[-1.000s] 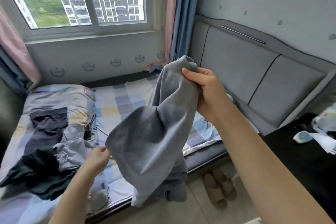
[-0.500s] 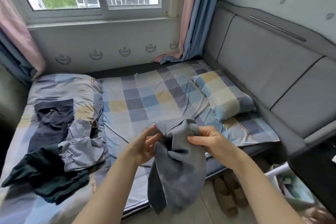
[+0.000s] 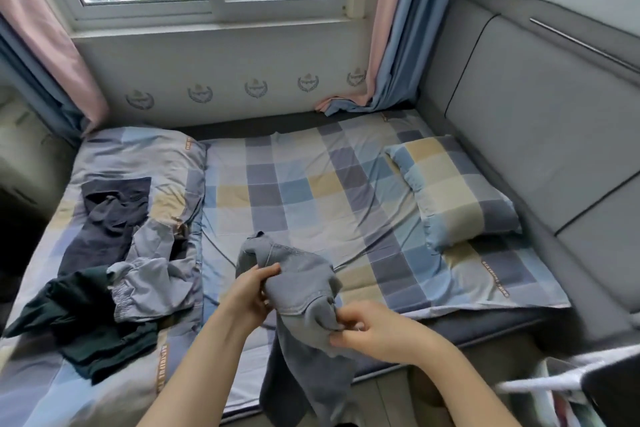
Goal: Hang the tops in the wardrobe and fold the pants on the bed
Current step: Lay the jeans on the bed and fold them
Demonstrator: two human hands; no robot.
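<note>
Checked bed (image 3: 311, 184) filling frame centre; both hands, left hand (image 3: 250, 291) and right hand (image 3: 363, 328), pinching grey garment (image 3: 304, 288), unfolded; clothes pile (image 3: 104, 270) lower left waiting.

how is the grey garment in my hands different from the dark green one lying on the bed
The grey garment is held up by the left hand and right hand, its lower part hanging past the bed edge; the dark green garment lies untouched on the bed at the left. The grey garment is pale and bunched in the grip; the dark green garment is near-black and spread in a crumpled heap. Both are unfolded.
</note>
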